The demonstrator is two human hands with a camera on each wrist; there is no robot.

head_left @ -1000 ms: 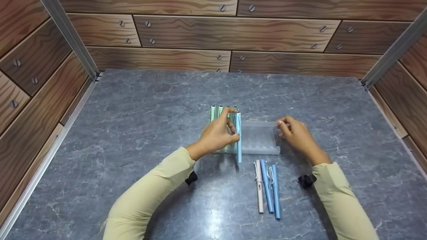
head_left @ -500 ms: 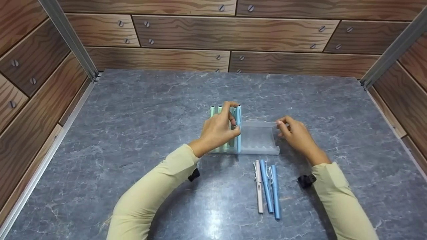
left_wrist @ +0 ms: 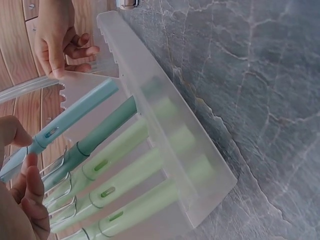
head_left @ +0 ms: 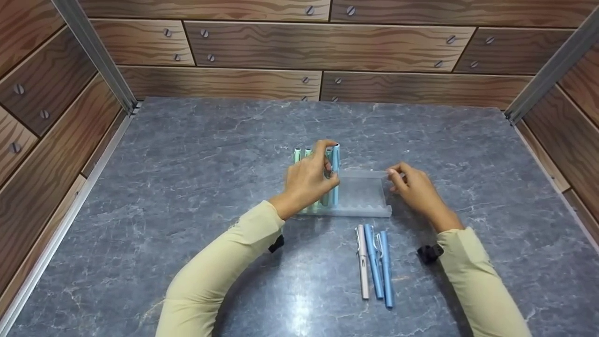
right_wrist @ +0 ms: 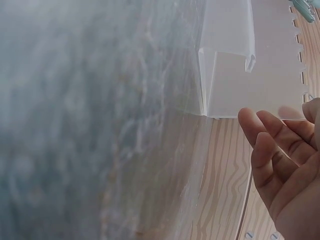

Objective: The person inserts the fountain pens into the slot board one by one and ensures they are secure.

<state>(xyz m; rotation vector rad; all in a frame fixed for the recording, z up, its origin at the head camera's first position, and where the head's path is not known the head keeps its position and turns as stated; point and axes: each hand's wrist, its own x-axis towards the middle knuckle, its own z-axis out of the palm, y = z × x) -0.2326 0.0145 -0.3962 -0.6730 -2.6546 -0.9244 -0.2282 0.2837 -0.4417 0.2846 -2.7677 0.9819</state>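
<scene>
My left hand (head_left: pixel 309 180) pinches a light-blue capped pen (head_left: pixel 335 171) between thumb and fingers, near its middle. The pen is held lengthwise over a frosted, translucent pen rack (head_left: pixel 362 189), its lower end just behind the front lip in the left wrist view. Beside it in the rack lie a dark green pen (left_wrist: pixel 107 125) and several light green pens (left_wrist: pixel 130 152), partly covered by my left hand in the head view. At the rack's right upper corner, my right hand (head_left: pixel 412 187) pinches the edge with thumb and fingertips, the other fingers curled.
In front of the rack, a pale pinkish-grey pen (head_left: pixel 363 262) and two blue pens, a left one (head_left: pixel 374 262) and a right one (head_left: pixel 386 271), lie side by side on the grey marbled table (head_left: pixel 224 154). Wood-patterned walls (head_left: pixel 327 47) enclose the table's back and sides.
My left hand has moved the light-blue pen away from me, from over the front lip to behind it, alongside the green pens. The right hand and the rack have stayed put.
</scene>
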